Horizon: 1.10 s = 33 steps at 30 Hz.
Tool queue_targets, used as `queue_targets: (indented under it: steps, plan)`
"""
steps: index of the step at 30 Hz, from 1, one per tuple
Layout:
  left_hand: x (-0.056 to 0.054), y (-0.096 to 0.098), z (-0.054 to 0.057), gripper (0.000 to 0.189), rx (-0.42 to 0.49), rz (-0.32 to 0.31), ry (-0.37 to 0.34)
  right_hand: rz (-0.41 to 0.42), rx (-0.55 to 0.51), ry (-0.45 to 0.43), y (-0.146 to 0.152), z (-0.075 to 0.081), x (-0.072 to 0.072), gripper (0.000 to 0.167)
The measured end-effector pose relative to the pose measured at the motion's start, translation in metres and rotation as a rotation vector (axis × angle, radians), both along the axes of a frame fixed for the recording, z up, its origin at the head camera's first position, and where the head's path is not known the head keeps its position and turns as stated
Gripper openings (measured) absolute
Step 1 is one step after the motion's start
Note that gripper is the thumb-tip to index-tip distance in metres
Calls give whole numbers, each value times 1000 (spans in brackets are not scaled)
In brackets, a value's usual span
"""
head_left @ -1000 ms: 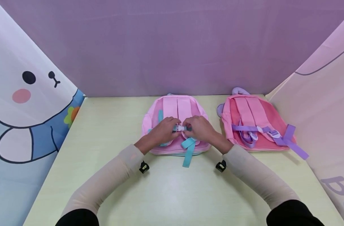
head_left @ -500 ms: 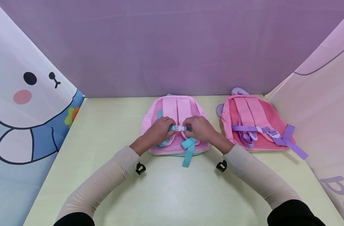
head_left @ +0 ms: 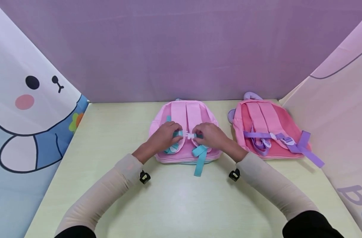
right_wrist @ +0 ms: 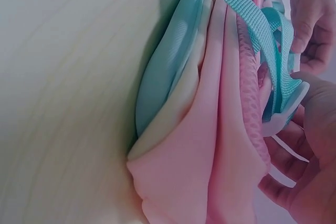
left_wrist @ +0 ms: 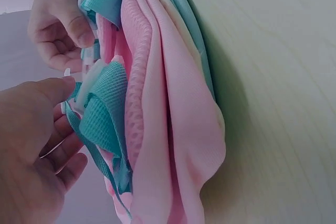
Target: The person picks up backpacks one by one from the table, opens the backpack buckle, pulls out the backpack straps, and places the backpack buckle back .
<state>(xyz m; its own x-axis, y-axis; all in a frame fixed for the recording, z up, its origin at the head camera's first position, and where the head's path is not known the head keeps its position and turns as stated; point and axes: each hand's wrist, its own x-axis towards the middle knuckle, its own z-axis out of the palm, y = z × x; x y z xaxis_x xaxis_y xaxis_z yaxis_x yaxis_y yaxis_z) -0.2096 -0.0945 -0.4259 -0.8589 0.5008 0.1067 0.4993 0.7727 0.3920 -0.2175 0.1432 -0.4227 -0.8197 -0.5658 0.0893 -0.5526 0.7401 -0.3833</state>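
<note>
A light pink backpack (head_left: 194, 114) lies with its shoulder straps up at the table's far edge. White side-release buckle halves (head_left: 190, 135) sit close together over its middle, on a teal strap. My left hand (head_left: 164, 136) pinches the teal strap (head_left: 178, 133) beside the left half. From the other side my right hand (head_left: 211, 135) grips the right half, thumb and forefinger at its end. A loose teal strap end (head_left: 199, 162) hangs below it. In the left wrist view, teal webbing (left_wrist: 105, 121) loops beside my left thumb; in the right wrist view, a white slider (right_wrist: 286, 111) shows near my right fingers.
A coral pink backpack (head_left: 282, 119) with purple straps (head_left: 302, 148) lies to the right, also back up. The pale table (head_left: 183, 198) has a purple backdrop (head_left: 181, 49) behind it. Printed cloth panels (head_left: 29, 132) stand at both sides.
My left hand has drawn leftward and shows more teal strap and the white buckle between the hands. The right hand has barely moved; the loose strap end has shifted slightly right.
</note>
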Motion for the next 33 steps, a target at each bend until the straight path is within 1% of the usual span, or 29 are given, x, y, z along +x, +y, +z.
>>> queue_targets:
  steps: [4,9,16,22,28,33]
  plan:
    - [1,0,2,38,20,-11,11,3,4,-2,-1,2,1,33]
    - [1,2,2,36,34,-31,15,-5,-24,-15,-3,5,2,34]
    - [1,3,2,35,36,-44,38,2,-73,-29,-5,6,3,37]
    - [0,5,2,36,33,-57,56,8,-88,-27,-10,6,3,38]
    - [-2,7,2,37,14,-64,60,7,-74,10,-15,5,2,33]
    - [-3,7,4,39,7,-48,36,-7,-81,3,-16,6,2,30]
